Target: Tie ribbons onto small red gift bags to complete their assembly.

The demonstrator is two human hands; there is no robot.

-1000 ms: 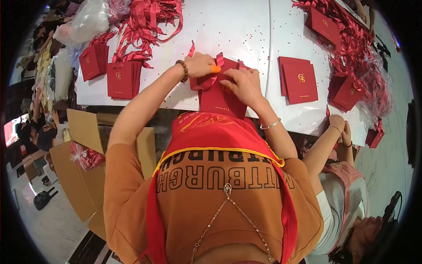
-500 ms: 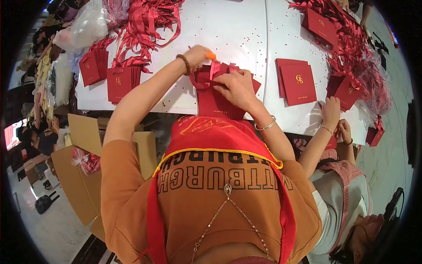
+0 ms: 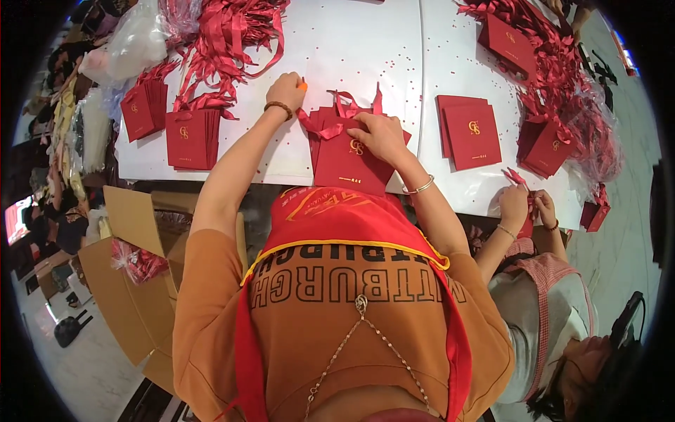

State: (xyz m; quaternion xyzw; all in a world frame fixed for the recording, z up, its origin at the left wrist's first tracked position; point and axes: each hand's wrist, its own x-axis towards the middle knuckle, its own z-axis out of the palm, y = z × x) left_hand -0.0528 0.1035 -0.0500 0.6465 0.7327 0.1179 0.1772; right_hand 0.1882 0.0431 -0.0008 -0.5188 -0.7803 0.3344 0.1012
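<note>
A small stack of red paper gift bags [image 3: 344, 160] with gold print lies at the table's near edge. A loop of red ribbon [image 3: 349, 105] stands up from the top of the stack. My right hand [image 3: 380, 137] lies over the upper right of the top bag, its fingers bent and gripping near the ribbon. Left of the stack, my left hand [image 3: 285, 91] is raised above the table with curled fingers. A small orange piece [image 3: 303, 86] shows at its fingertips. One red ribbon tail [image 3: 320, 128] stretches from the bag toward this hand; whether the fingers hold it is hidden.
Bunches of red ribbon [image 3: 235, 35] lie at the far left, beside bag stacks [image 3: 192, 141]. Another bag pair [image 3: 474, 131] lies to the right. A co-worker's hands [image 3: 517, 211] work at the right edge. An open cardboard box [image 3: 130, 295] stands lower left.
My left hand has moved left, away from the stack, with the orange piece. My right hand has shifted slightly down, and the top bag's gold print is now uncovered.
</note>
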